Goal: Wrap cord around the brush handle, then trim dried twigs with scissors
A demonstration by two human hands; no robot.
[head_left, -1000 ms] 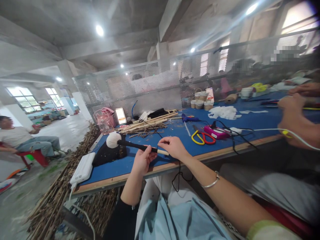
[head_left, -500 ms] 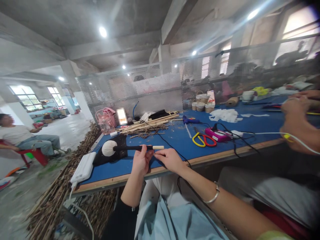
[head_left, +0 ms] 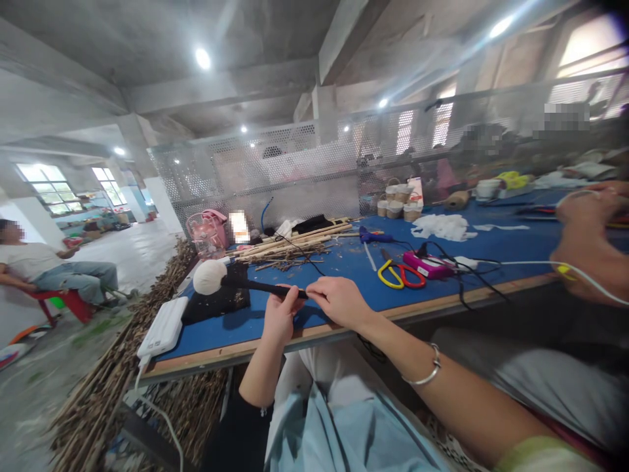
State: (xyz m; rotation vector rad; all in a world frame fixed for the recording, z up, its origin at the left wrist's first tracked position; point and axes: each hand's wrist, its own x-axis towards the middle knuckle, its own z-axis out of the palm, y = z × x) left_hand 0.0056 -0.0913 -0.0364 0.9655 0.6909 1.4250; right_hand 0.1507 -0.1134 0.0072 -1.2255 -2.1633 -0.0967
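A stick with a white, cloth-like ball (head_left: 209, 276) at its left end and a black-wrapped shaft (head_left: 260, 287) lies across my hands, above the table edge. My left hand (head_left: 282, 311) is closed round the shaft near its right part, thumb on top. My right hand (head_left: 339, 300) pinches at the shaft's right end, where the black wrapping runs under the fingertips; the bare wood tip is hidden there. Beneath the ball, a black cloth (head_left: 216, 305) rests on the blue table (head_left: 275, 321).
A white power bank (head_left: 164, 328) with a cable sits at the left corner. Behind are wooden sticks (head_left: 295, 242), a blue glue gun (head_left: 376, 236), yellow-and-red-handled scissors (head_left: 401, 275) and a purple box (head_left: 426, 264). A co-worker's hand (head_left: 584, 216) is at right; bundled twigs (head_left: 108, 373) stand lower left.
The white ball has moved left and slightly up, and the shaft now slopes down to the right. My right hand has risen to the shaft's end, covering the bare wood tip.
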